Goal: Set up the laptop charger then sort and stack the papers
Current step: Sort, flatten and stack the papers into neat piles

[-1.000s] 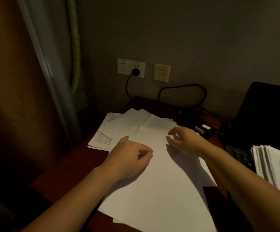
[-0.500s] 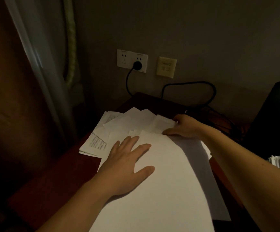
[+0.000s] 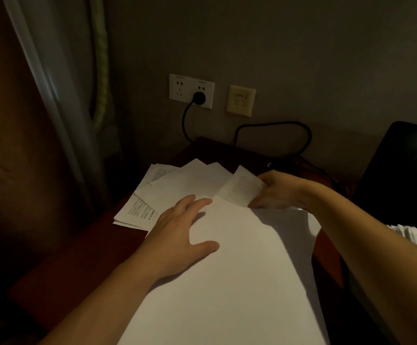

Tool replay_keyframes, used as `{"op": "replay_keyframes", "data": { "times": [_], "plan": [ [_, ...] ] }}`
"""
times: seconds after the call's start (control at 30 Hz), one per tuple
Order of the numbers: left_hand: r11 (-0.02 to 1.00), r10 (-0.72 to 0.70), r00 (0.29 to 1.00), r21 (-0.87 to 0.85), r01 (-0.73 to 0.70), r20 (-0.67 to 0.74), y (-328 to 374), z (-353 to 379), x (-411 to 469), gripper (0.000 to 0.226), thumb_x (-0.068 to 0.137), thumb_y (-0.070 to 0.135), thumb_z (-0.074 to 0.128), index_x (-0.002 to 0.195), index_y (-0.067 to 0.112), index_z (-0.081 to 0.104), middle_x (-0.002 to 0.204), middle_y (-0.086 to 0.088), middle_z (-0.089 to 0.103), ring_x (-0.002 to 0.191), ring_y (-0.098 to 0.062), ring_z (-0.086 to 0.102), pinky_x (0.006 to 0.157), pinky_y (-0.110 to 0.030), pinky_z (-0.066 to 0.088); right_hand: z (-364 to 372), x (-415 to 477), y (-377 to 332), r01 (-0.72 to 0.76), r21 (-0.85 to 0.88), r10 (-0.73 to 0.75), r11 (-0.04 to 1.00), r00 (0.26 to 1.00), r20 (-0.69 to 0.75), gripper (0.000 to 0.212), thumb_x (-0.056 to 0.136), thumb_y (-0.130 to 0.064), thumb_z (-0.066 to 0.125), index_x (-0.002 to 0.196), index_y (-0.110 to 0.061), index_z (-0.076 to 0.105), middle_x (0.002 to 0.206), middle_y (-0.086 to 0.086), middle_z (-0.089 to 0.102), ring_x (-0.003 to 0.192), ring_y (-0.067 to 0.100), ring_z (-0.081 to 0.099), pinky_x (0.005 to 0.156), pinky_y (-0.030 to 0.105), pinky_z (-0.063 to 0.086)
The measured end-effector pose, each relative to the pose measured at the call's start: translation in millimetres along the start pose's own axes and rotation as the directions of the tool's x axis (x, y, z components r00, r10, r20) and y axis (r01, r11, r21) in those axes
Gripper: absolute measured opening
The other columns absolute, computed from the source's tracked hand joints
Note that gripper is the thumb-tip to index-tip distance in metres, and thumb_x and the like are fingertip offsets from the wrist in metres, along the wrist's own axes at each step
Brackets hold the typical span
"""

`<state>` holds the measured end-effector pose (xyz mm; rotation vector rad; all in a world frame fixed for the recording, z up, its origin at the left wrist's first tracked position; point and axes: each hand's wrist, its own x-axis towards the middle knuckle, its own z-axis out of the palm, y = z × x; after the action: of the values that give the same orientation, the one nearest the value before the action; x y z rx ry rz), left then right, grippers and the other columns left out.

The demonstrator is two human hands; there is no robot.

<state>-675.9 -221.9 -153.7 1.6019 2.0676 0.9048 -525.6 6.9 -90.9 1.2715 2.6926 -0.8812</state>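
Under the flat left hand [image 3: 177,235] lie papers [image 3: 239,282]; right hand [image 3: 282,190] pinches their far edge.

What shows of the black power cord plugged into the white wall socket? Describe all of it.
The thin black power cord looks rubbery. Its round black plug sits in the right outlet of the white double wall socket plate; the left outlet is free. The cord hangs down, bowing left, and vanishes behind the back corner of the dark red desk. Further right a black loop arches against the wall, seemingly the same cord.

Left hand [image 3: 177,235] pressing papers [image 3: 239,282], right hand [image 3: 279,190] pinching sheet [image 3: 242,188]
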Motion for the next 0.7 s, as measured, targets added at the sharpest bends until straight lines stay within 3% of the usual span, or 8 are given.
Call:
{"op": "replay_keyframes", "data": {
  "times": [0.07,0.13,0.27,0.37,0.47,0.53,0.63,0.7],
  "plan": [
    [0.99,-0.02,0.999,-0.141,0.013,-0.048,0,-2,0,0.087,0.084,0.038,0.079,0.147,0.055,0.023,0.15,0.026,0.027,0.13,0.006,0.033,0.107,-0.026,0.036,-4,-9,1,-0.012,0.018,0.012,1.0,1.0,0.0,0.025,0.082,-0.026,0.082,0.104,-0.021,0.071,0.099,0.0,0.072,0.093,0.021,0.069,0.083,0.034,0.057],
    [0.966,-0.101,0.987,-0.25,0.067,-0.127,-2,-4,3,0.095,0.081,0.028,0.083,0.151,0.051,0.022,0.141,0.021,0.036,0.126,0.001,0.042,0.099,-0.027,0.041,-8,-21,2,0.006,0.136,0.002,0.991,0.998,-0.059,0.016,0.087,-0.026,0.078,0.1,-0.02,0.072,0.093,0.003,0.075,0.085,0.02,0.072,0.075,0.034,0.061],
    [0.934,-0.226,0.954,-0.32,0.156,-0.196,-2,-7,8,0.103,0.082,0.031,0.082,0.158,0.04,0.013,0.141,0.011,0.043,0.116,-0.011,0.049,0.098,-0.034,0.045,-13,-40,2,0.087,0.248,-0.025,0.965,0.97,-0.244,0.004,0.091,-0.024,0.074,0.092,-0.021,0.071,0.088,0.001,0.073,0.076,0.013,0.071,0.058,0.021,0.056],
    [0.938,-0.266,0.951,-0.271,0.217,-0.16,1,-10,8,0.102,0.083,0.042,0.079,0.159,0.034,0.013,0.133,0.007,0.053,0.114,-0.012,0.049,0.104,-0.04,0.045,-15,-51,5,0.14,0.305,0.004,0.942,0.905,-0.425,0.004,0.094,-0.019,0.069,0.09,-0.022,0.069,0.088,-0.002,0.069,0.074,0.009,0.067,0.051,0.016,0.048],
    [0.945,-0.303,0.947,-0.161,0.284,-0.11,4,-13,4,0.103,0.078,0.053,0.079,0.158,0.03,0.018,0.123,0.009,0.056,0.115,-0.013,0.048,0.106,-0.043,0.044,-21,-66,10,0.171,0.35,0.073,0.921,0.807,-0.587,0.003,0.096,-0.02,0.066,0.098,-0.019,0.068,0.092,-0.003,0.068,0.08,0.012,0.066,0.056,0.021,0.05],
    [0.951,-0.31,0.947,-0.011,0.31,-0.08,9,-12,1,0.098,0.075,0.062,0.077,0.154,0.029,0.029,0.125,0.009,0.054,0.121,-0.018,0.048,0.107,-0.047,0.043,-27,-75,14,0.161,0.352,0.123,0.922,0.741,-0.66,0.004,0.096,-0.018,0.065,0.095,-0.018,0.068,0.09,-0.002,0.069,0.08,0.011,0.065,0.06,0.026,0.052],
    [0.939,-0.305,0.95,0.149,0.311,-0.062,18,-11,-4,0.079,0.073,0.067,0.075,0.138,0.031,0.05,0.129,0.007,0.057,0.123,-0.019,0.049,0.106,-0.045,0.042,-36,-87,21,0.115,0.363,0.212,0.925,0.637,-0.741,0.009,0.092,-0.015,0.063,0.091,-0.009,0.07,0.085,0.006,0.07,0.08,0.024,0.068,0.069,0.042,0.059],
    [0.932,-0.319,0.946,0.163,0.324,-0.057,21,-11,-6,0.066,0.072,0.067,0.076,0.126,0.034,0.058,0.128,0.007,0.058,0.121,-0.019,0.05,0.104,-0.044,0.043,-41,-97,24,0.108,0.409,0.274,0.906,0.588,-0.761,0.008,0.092,-0.016,0.063,0.088,-0.013,0.069,0.082,0.002,0.067,0.081,0.023,0.067,0.069,0.038,0.057]
  ]
}}
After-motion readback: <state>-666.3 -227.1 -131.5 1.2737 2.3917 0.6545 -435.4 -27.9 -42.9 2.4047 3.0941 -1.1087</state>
